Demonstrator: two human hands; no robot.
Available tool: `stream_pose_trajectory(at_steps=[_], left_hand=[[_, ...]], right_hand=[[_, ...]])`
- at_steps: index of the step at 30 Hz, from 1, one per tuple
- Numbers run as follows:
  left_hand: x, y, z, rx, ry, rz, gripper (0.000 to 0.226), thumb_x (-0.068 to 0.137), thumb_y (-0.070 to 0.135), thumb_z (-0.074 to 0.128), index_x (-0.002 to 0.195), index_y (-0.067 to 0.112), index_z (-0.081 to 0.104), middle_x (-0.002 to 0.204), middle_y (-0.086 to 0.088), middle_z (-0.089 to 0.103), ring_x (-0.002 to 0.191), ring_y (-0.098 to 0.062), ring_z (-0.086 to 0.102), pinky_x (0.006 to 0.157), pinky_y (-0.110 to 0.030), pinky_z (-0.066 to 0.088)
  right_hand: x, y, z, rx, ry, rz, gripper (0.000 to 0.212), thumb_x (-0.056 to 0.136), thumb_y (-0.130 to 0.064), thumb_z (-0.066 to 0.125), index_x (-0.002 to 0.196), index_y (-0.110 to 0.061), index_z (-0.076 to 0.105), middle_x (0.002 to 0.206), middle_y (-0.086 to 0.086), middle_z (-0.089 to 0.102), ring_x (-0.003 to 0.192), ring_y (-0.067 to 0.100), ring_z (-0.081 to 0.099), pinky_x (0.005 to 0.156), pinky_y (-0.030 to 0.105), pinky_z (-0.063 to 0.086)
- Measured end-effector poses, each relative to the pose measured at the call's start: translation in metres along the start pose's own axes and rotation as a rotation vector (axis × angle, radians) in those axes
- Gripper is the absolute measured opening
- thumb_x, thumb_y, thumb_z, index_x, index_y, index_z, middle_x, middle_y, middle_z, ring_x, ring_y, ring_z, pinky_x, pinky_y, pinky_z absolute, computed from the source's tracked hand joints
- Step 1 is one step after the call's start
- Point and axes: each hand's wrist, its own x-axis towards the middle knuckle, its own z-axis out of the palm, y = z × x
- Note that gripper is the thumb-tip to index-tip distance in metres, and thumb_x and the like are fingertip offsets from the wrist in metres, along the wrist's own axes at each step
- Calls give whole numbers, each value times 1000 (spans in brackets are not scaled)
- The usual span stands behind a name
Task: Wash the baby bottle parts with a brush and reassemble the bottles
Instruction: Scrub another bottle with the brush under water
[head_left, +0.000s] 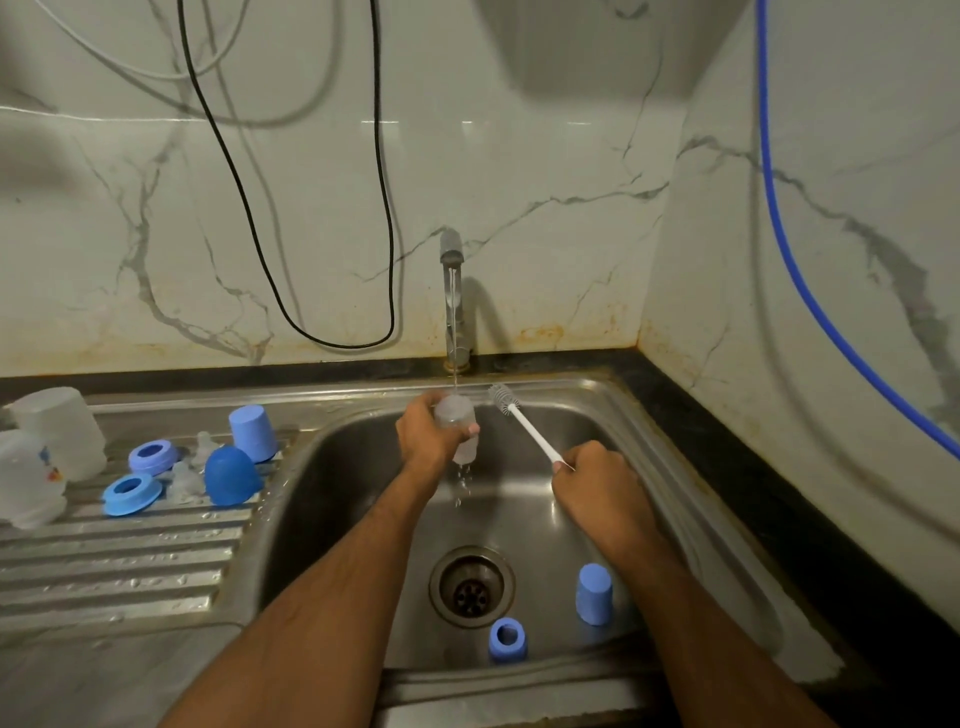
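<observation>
White marble-veined wall tiles meet in a corner, rust-stained along the bottom; a black cable and blue hose hang down; dark tabletop edge below.

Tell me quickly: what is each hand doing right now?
Left hand: closed around the clear bottle under the running tap.
Right hand: closed on the brush handle.

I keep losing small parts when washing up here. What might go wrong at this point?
The blue collar ring and the blue cap lie in the steel sink basin near the open drain, so dirty runoff may reach them. The wet clear bottle could slip from the left hand under the running tap.
</observation>
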Motion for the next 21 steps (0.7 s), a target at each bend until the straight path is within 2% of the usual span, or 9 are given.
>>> stream_pose_trajectory(at_steps=[3, 5, 8, 10, 12, 13, 14, 17, 21], left_hand=[[0, -7, -1, 44, -15, 20, 65, 71, 15, 89, 130, 12, 60, 127, -8, 64, 118, -25, 60, 100, -43, 53], [1, -7, -4, 27, -16, 17, 64, 71, 17, 90, 128, 12, 61, 125, -6, 65, 115, -23, 61, 95, -38, 56], [1, -6, -6, 20, -14, 11, 59, 74, 17, 88, 125, 12, 61, 124, -5, 63, 113, -21, 60, 90, -31, 55], [1, -6, -5, 5, -8, -22, 57, 74, 17, 88, 124, 11, 60, 124, -5, 61, 112, -21, 60, 78, -24, 56], [1, -6, -4, -20, 14, -71, 55, 76, 18, 87, 123, 11, 59, 122, -5, 60, 108, -19, 59, 59, -14, 48], [2, -7, -5, -35, 30, -93, 53, 76, 19, 87, 121, 11, 59, 122, -5, 60, 107, -19, 59, 57, -13, 45], [3, -8, -6, -60, 48, -119, 52, 76, 21, 87, 119, 11, 60, 121, -5, 60, 106, -19, 59, 58, -14, 47], [7, -9, -9, -173, 83, -246, 52, 75, 28, 87, 116, 10, 61, 121, -10, 61, 103, -24, 64, 75, -33, 62], [4, -8, -14, -458, -26, -487, 56, 79, 26, 84, 121, 5, 53, 116, -17, 57, 98, -35, 68, 70, -39, 64]], right_hand=[[5, 0, 2, 3, -14, -10, 23, 102, -28, 55, 107, -12, 70, 75, -6, 56, 62, 3, 48, 51, 18, 33], [6, -1, 3, 4, -13, -13, 23, 102, -28, 55, 108, -12, 70, 79, -4, 59, 64, 7, 51, 52, 20, 34], [5, 0, 5, -8, -8, -19, 23, 102, -28, 55, 104, -11, 71, 78, -3, 60, 62, 5, 50, 51, 18, 33], [5, 1, 5, -13, -6, -20, 23, 102, -29, 55, 104, -11, 70, 77, -4, 59, 63, 5, 50, 51, 19, 33], [6, 2, 6, -12, -1, -16, 23, 102, -29, 55, 104, -12, 70, 78, -4, 60, 65, 7, 53, 53, 21, 35], [6, 2, 7, -12, -1, -15, 23, 102, -30, 55, 104, -13, 70, 78, -4, 61, 66, 8, 54, 55, 22, 37], [7, 2, 8, -14, -4, -15, 23, 102, -30, 55, 104, -13, 70, 79, -4, 62, 67, 8, 55, 56, 22, 38], [7, 2, 10, -24, -12, -11, 22, 102, -31, 55, 106, -15, 70, 80, -3, 63, 66, 4, 53, 54, 20, 37], [7, 2, 10, -35, -14, -25, 23, 102, -30, 54, 105, -14, 70, 75, -5, 59, 64, 2, 51, 52, 19, 34]])
